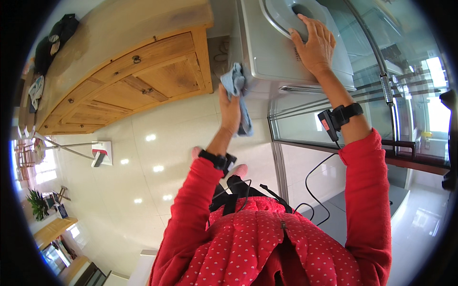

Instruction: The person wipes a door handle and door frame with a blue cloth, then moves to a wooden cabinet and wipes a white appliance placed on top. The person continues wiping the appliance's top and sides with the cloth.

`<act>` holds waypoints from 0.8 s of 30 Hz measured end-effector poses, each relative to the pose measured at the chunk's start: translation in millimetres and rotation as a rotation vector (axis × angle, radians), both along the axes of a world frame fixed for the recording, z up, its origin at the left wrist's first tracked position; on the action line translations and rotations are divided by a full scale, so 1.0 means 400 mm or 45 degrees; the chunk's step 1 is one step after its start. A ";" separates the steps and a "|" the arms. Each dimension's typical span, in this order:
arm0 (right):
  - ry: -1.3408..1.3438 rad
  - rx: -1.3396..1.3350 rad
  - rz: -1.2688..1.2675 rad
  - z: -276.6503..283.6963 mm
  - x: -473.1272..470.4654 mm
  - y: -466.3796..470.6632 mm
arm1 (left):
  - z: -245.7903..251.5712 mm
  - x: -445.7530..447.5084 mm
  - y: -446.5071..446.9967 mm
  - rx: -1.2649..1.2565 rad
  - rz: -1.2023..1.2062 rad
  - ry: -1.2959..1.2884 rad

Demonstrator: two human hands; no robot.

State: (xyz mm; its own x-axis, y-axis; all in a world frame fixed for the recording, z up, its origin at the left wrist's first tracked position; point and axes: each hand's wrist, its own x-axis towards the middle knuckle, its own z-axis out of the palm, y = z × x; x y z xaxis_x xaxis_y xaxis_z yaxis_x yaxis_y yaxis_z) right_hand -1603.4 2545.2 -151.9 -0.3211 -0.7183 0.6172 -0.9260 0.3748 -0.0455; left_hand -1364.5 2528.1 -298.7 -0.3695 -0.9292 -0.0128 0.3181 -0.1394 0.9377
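Observation:
My left hand (230, 113) grips a light blue cloth (234, 81) beside the left front corner of a silver-grey appliance (272, 60), which looks like a water dispenser. Part of the cloth hangs below my fingers; whether it touches the appliance's side I cannot tell. On top of the appliance, my right hand (316, 44) rests with spread fingers at a round recessed seat (281, 14) with a dark hole in its middle. Nothing is held in that hand. A metallic handle or trim strip (300, 89) runs along the front edge.
A wooden sideboard (157, 78) stands to the left of the appliance. Glass sliding doors (386, 82) in dark frames are close on the right. Farther left, a long-handled dustpan (107, 146) stands on the tiled floor (150, 168). A black cable (311, 178) hangs beside my right arm.

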 end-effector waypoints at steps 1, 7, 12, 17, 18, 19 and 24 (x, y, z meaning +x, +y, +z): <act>0.000 -0.011 0.000 -0.002 -0.002 -0.001 | -0.022 0.009 0.039 -0.067 0.075 -0.048; 0.052 0.010 0.000 -0.005 -0.004 -0.008 | -0.019 -0.016 0.033 -0.062 0.107 0.066; 0.087 0.050 -0.022 -0.008 -0.011 -0.008 | 0.054 -0.067 -0.150 -0.191 -0.109 0.190; 0.101 0.036 -0.015 -0.012 -0.017 -0.006 | 0.043 -0.148 -0.269 -0.731 0.024 0.017; 0.098 0.036 -0.018 -0.012 -0.016 -0.006 | 0.014 -0.152 -0.281 -0.685 0.007 -0.099; 0.094 0.034 -0.021 -0.012 -0.016 -0.005 | -0.028 -0.144 -0.277 -0.635 -0.033 -0.100; 0.088 0.039 -0.007 -0.011 -0.020 -0.004 | -0.313 -0.074 -0.152 0.050 -0.132 -0.054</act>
